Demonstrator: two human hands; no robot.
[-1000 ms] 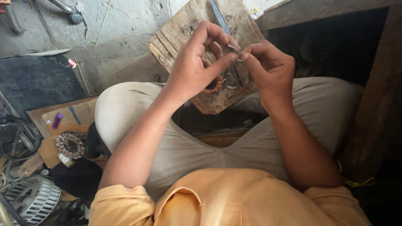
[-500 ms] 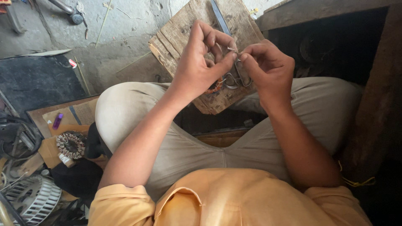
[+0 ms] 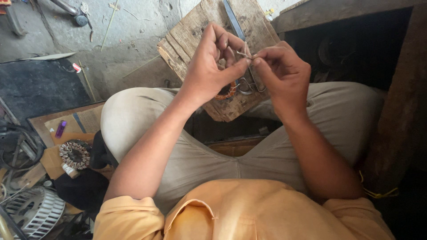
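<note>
Far left on the floor: grey fan wheel [image 3: 29,213] at the bottom corner, a round wire-wound coil [image 3: 74,154] above it on cardboard, a small purple lighter [image 3: 60,129] just above that. Person sits cross-legged in beige trousers and an orange shirt. Left hand [image 3: 209,71] is raised over a worn wooden block [image 3: 195,31] in front of the knees, thumb and fingertips [image 3: 238,66] pinched together on a thin wire [image 3: 246,54]. Right hand [image 3: 284,73] meets it just beside, fingers also clamped on the same wire; the wire sits between both hands above the block. A copper-coloured coil [image 3: 227,92] lies on the block under the hands, partly hidden. A flat metal blade [image 3: 233,20] lies on the block's top. Dark opening at right.
</note>
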